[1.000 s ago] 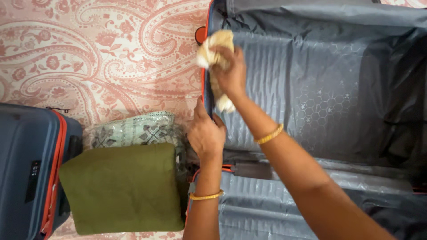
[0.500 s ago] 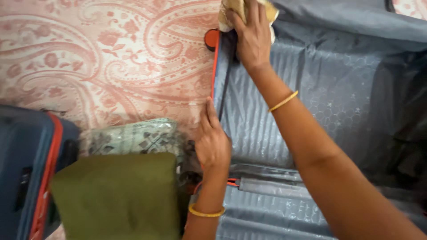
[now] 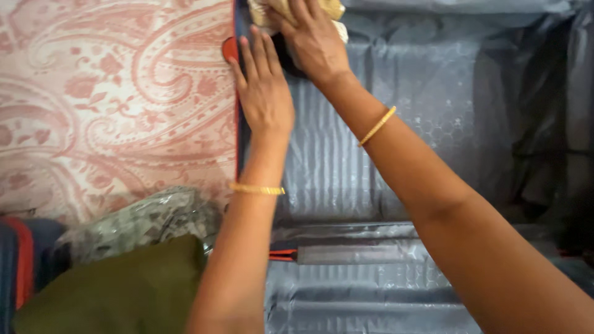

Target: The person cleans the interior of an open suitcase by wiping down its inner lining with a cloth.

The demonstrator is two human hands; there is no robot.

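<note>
A person leans over an open grey suitcase [image 3: 396,154] laid on a pink paisley bedspread [image 3: 111,99], both arms stretched to its far left corner; the right hand [image 3: 312,40] lies flat, fingers together and pressed down, on a pale yellow cloth [image 3: 331,11] that sits at the top edge of the view, bunched against the case's upper wall — how much of it is gripped underneath cannot be told. The left hand [image 3: 263,93], fingers straight and slightly fanned, rests palm-down along the suitcase's left rim [image 3: 240,142], close beside the right, holding nothing.

A second ago the cloth was lower along that rim, balled in the right hand, while the left hand sat far back near the hinge; since then the cloth has travelled up into the corner and the left hand has slid forward to join it — by the look of it, the wiping has moved on from the side lining to the corner.

A folded olive-green garment [image 3: 117,291] and a plastic-wrapped patterned bundle [image 3: 136,219] lie outside the case at lower left, beside a second blue suitcase [image 3: 18,266] with red trim.
</note>
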